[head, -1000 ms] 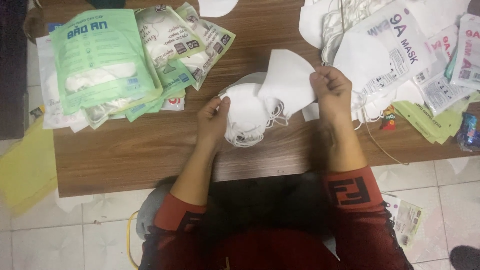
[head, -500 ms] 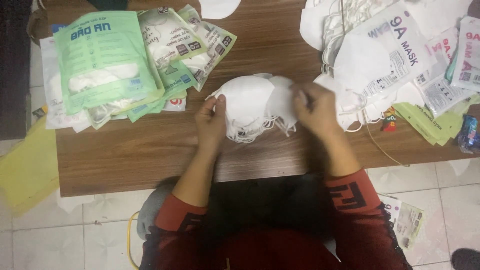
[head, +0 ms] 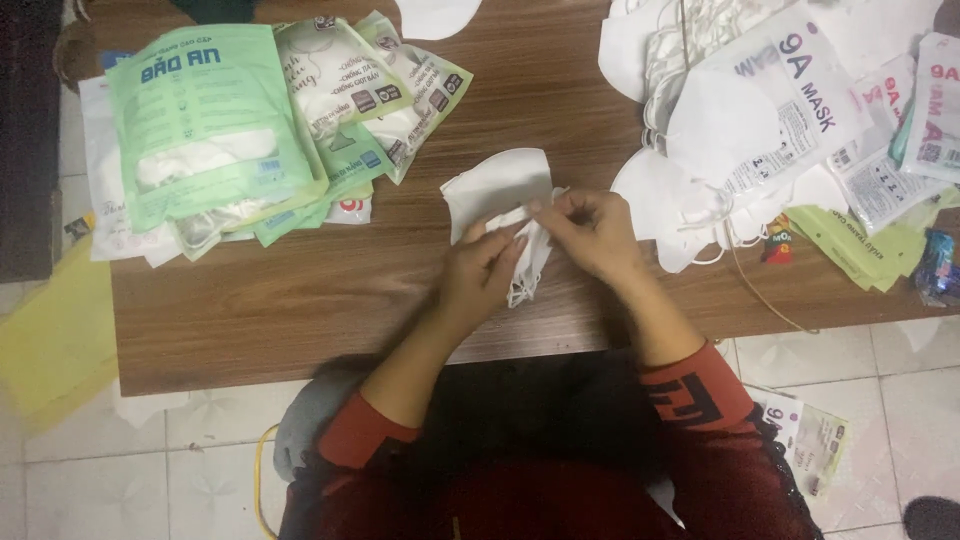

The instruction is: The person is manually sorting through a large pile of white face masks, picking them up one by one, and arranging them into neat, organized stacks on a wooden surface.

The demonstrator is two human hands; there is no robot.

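A white face mask [head: 497, 186] lies folded on the brown wooden table [head: 300, 300], near its front edge at the middle. My left hand [head: 482, 268] pinches the mask's lower part, where the white ear loops hang. Close beside it, my right hand [head: 592, 232] grips the mask's right edge with fingertips touching the left hand's. Both hands hold the same mask, pressed together over its fold.
A stack of green and clear mask packets [head: 210, 130] sits at the back left. Loose white masks and clear printed wrappers [head: 770, 110] pile up at the back right. A yellow sheet [head: 50, 340] and a packet [head: 815, 450] lie on the tiled floor.
The mask, held spread open between my hands a second ago, has been folded in half. My hands have come together over it at the table's middle.
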